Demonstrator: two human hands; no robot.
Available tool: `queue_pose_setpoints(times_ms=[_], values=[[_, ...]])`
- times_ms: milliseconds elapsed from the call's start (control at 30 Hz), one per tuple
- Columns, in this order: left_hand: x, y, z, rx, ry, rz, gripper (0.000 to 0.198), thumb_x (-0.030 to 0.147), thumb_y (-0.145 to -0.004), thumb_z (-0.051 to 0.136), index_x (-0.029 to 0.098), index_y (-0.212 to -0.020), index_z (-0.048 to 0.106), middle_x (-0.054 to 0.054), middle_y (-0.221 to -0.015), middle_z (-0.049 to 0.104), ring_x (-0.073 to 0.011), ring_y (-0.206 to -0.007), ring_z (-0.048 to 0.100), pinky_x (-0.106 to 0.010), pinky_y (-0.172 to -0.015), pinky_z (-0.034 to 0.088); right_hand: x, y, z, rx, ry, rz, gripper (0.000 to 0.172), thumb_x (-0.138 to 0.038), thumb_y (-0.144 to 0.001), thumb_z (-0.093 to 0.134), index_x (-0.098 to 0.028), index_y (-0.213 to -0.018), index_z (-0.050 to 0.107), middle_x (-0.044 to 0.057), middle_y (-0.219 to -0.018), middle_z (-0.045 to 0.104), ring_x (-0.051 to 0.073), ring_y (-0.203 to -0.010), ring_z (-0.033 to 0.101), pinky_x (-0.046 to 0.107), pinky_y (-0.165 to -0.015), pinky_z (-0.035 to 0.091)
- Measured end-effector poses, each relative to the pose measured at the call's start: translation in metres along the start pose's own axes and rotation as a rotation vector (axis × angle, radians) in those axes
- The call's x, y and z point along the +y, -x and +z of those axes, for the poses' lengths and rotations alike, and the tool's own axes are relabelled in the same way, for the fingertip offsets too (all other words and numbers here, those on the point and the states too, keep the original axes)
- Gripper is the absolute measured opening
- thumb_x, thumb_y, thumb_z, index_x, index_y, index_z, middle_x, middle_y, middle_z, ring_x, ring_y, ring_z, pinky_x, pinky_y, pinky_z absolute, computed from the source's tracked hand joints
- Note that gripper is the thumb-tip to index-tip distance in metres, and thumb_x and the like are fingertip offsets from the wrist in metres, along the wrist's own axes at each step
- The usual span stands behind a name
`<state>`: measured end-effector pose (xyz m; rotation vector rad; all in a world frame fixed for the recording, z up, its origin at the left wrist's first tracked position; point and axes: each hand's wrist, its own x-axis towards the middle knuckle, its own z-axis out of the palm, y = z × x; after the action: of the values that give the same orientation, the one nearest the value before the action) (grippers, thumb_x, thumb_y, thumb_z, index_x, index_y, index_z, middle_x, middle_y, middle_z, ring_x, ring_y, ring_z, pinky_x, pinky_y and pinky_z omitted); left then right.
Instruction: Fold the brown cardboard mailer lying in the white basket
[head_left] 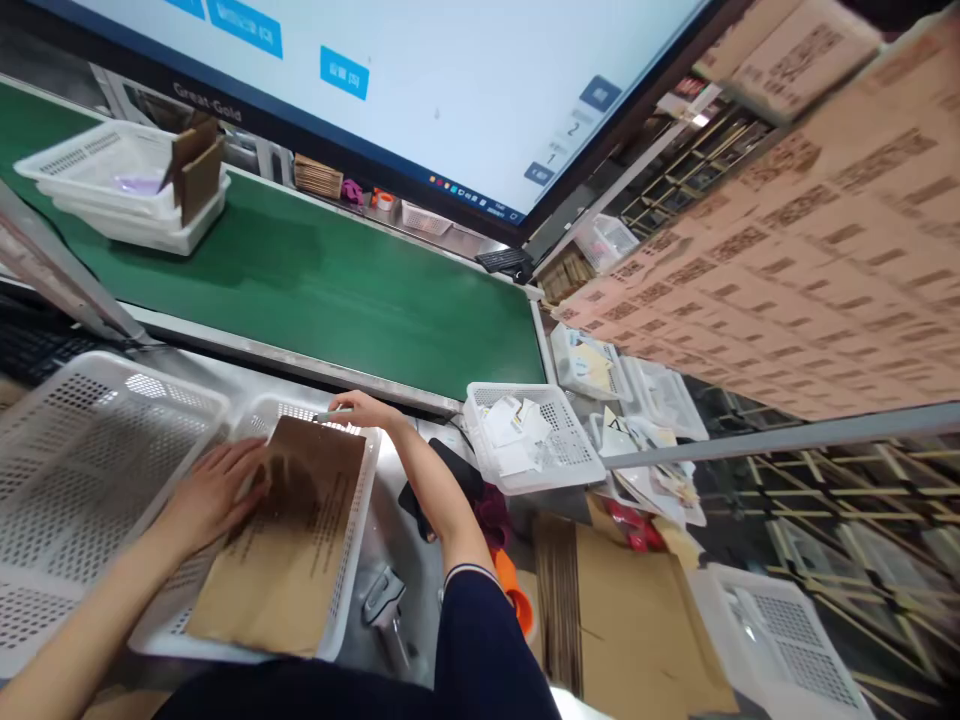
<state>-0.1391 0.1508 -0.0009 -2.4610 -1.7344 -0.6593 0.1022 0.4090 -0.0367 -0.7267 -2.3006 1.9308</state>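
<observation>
A brown cardboard sheet (289, 535) is pressed flat by the open left hand (214, 490) inside 1 white basket (352, 560) on the bench (397, 530). The right hand (364, 410), fingers curled, grips the basket's far rim. The sheet is best kept level, with corners tucked. 2 more stacked baskets (127, 215) sit on the green conveyor (337, 290).

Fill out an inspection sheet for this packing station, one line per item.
Surface: metal bench in front of a green conveyor belt.
Job's things: brown cardboard sleeve lying in a white mesh basket.
Clutter: basket of paper slips, handheld scanner, flat cartons.
Hands: left hand flat on the sleeve; right hand at the basket's far rim, grip unclear.
Cables: nothing seen.
Surroundings: large screen, stacked baskets on the belt, printed cardboard at right.
</observation>
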Motion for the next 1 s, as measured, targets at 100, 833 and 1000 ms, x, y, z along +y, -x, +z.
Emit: queue_pose_setpoints(times_ms=[100, 833, 1000], values=[[-0.009, -0.036, 0.031, -0.033, -0.045, -0.043, 0.053, 0.035, -0.107, 0.047, 0.006, -0.151, 0.052, -0.026, -0.150, 0.062, -0.0412, -0.135, 0.064, -0.057, -0.107, 0.058, -0.006, 0.001, -0.004, -0.037, -0.019, 0.034, 0.052, -0.065, -0.077, 0.084, -0.017, -0.093, 0.070, -0.004, -0.070, 0.060, 0.011, -0.064, 0.049, 0.024, -0.057, 0.036], [-0.010, -0.076, 0.064, -0.138, 0.077, -0.369, 0.034, 0.015, -0.089, 0.047, 0.016, -0.114, 0.069, -0.015, -0.119, 0.073, -0.0361, -0.111, 0.070, -0.050, -0.097, 0.060, -0.006, -0.004, -0.017, -0.140, -0.029, 0.028, 0.043, -0.056, -0.079, 0.084, -0.017, -0.092, 0.070, -0.004, -0.069, 0.060, 0.010, -0.063, 0.050, 0.021, -0.051, 0.032], [-0.004, -0.075, 0.067, -0.135, 0.144, -0.358, 0.038, 0.015, -0.090, 0.046, 0.017, -0.122, 0.067, -0.015, -0.125, 0.071, -0.0342, -0.119, 0.067, -0.050, -0.103, 0.058, -0.014, 0.011, -0.038, -0.227, 0.110, 0.093, 0.030, -0.045, -0.083, 0.080, -0.018, -0.091, 0.071, -0.004, -0.068, 0.061, 0.010, -0.062, 0.050, 0.022, -0.049, 0.031]])
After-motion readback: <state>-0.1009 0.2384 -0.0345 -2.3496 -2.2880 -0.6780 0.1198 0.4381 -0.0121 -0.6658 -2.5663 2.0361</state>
